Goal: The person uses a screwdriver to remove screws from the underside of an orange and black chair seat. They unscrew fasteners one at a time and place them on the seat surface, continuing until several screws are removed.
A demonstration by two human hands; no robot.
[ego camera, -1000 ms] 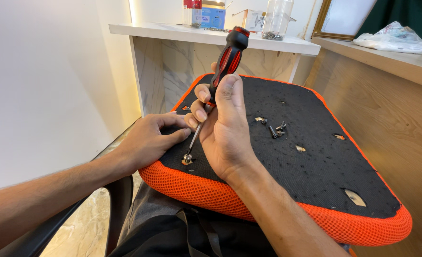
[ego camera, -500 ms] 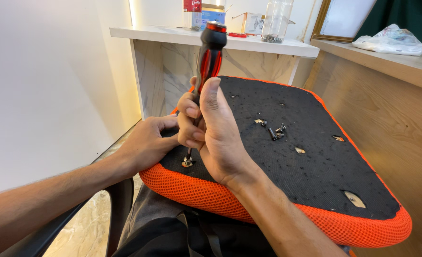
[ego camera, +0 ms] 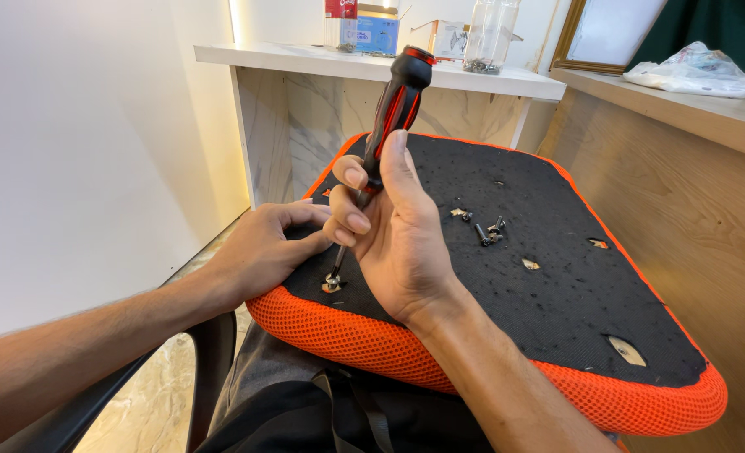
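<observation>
A white shelf (ego camera: 473, 77) bears a glass jar (ego camera: 488, 33) and small boxes (ego camera: 376, 29).

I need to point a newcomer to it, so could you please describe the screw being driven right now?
Find the orange-rimmed seat cushion with its black underside facing up. At its near-left corner, the screwdriver in the right hand meets a silver screw, beside the left hand. Unlike the loose screws mid-cushion, it stands in its hole.

Loose screws (ego camera: 486, 231) lie mid-surface on the upturned black-bottomed orange seat cushion (ego camera: 557, 302).
</observation>
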